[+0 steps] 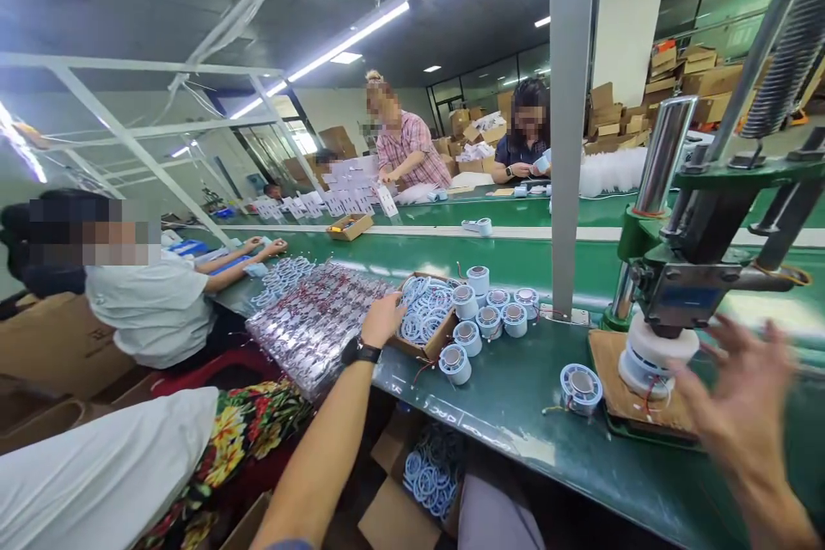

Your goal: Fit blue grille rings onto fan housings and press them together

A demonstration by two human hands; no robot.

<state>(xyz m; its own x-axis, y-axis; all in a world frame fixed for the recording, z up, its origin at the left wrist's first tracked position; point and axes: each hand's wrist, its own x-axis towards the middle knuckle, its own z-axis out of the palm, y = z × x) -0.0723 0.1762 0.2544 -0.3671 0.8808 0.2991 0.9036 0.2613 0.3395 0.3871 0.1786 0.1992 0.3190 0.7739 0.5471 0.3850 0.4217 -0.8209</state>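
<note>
At the far left a co-worker in a white shirt (151, 296) sits with both forearms over the green bench (522, 421), near a loose heap of pale-blue rings (284, 279). Next comes a wide clear-plastic tray (302, 369) packed with rows of small silver parts and red wires. The person's left hand (383, 320), a dark watch (359, 351) on its wrist, reaches to the near-left side of a cardboard box (444, 337) filled with more blue rings (425, 305); its fingers are bent at the rings, and whether they grip one I cannot tell. Below the bench edge a carton (394, 517) holds further rings. Right of the box stands a cluster of short blue-and-white cylinders (488, 322), just before a grey post (567, 120). Farther right, a single blue-rimmed cylinder (581, 388) sits beside a wooden board (606, 352). On that board another cylinder (635, 378) rests beneath the white head (663, 348) of a green press (696, 180). At far right the right hand (741, 395), blurred, is open with fingers spread beside the white head; contact is unclear.
</note>
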